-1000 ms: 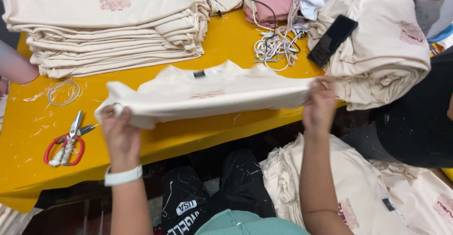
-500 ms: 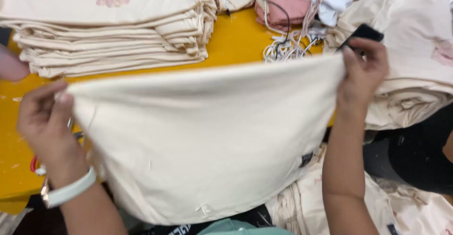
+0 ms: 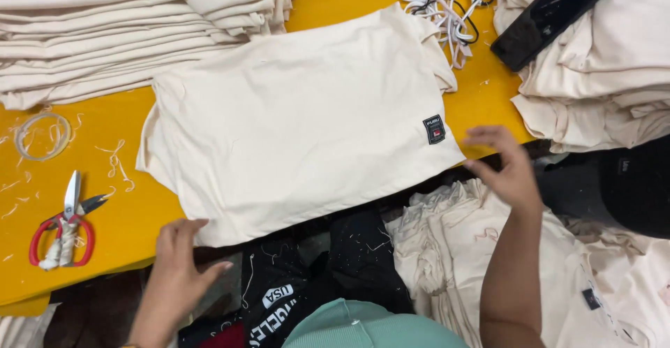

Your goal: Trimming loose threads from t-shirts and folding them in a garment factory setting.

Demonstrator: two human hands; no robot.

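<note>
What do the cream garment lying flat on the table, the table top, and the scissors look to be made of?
Cream garment: soft matte knit, likely cotton; it drapes and creases, with a small dark woven-looking label at the hem. Yellow table top: smooth hard surface with a slight sheen, perhaps laminate or painted board. Scissors: shiny metal blades, red handles that look plastic, with pale cord or thread wrapped round them.

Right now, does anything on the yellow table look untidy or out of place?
Yes. Loose thread scraps lie scattered on the yellow table near the red-handled scissors, and a black phone sits tilted atop the right stack of shirts.
</note>
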